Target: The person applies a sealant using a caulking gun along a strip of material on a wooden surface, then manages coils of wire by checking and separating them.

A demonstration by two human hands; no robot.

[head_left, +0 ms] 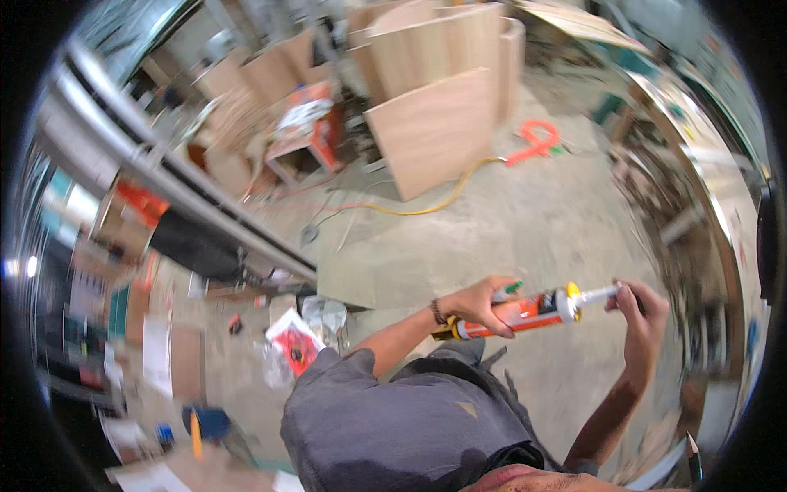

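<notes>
- The orange-and-white cartridge (548, 308) lies in the left hand (479, 303), its rear half inside the grip and its front half reaching out past the fingers toward the right hand (643, 310)
- Its long axis runs crosswise before the person's body, rising slightly to the right, with the white nozzle (600, 294) beyond the yellow collar (573, 300) pointing to the person's right
- The left hand is wrapped around the cartridge; a small green-tipped piece (512, 288) shows by its fingers, too blurred to identify
- The right hand is closed, thumb and fingers pinching the nozzle's tip
- Both hands hold the cartridge above the concrete floor (566, 221), left of the near edge of the long workbench (725, 184)
- A yellow hose (461, 187) passes the plywood panel's (434, 131) lowest corner
</notes>
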